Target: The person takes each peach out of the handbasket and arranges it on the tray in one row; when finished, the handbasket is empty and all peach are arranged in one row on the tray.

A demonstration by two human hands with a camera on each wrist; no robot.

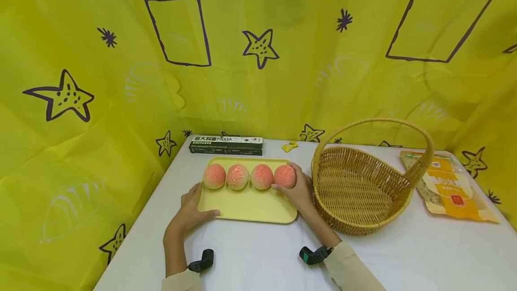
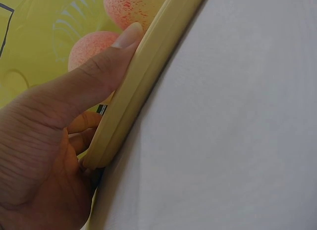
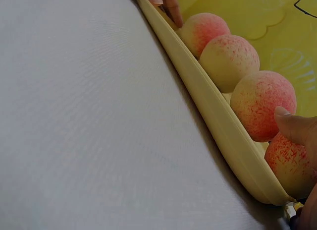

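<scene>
A pale yellow tray (image 1: 247,205) holds several pink-and-cream peaches in a row along its far side. My left hand (image 1: 189,210) grips the tray's left end, thumb on the near rim and the other fingers round the side, as the left wrist view also shows. At the row's right end, my right hand (image 1: 300,191) holds the rightmost peach (image 1: 285,176) between thumb and fingers. That peach (image 3: 291,166) is partly covered by the thumb in the right wrist view. The leftmost peach (image 1: 214,176) sits near my left fingertips.
A wicker basket (image 1: 355,187) with a tall handle stands just right of my right hand. Behind the tray lie a dark pasta box (image 1: 226,145) and a small yellow packet (image 1: 289,146). An orange-and-white food bag (image 1: 452,187) lies far right. Yellow patterned cloth (image 1: 282,93) hangs behind the table.
</scene>
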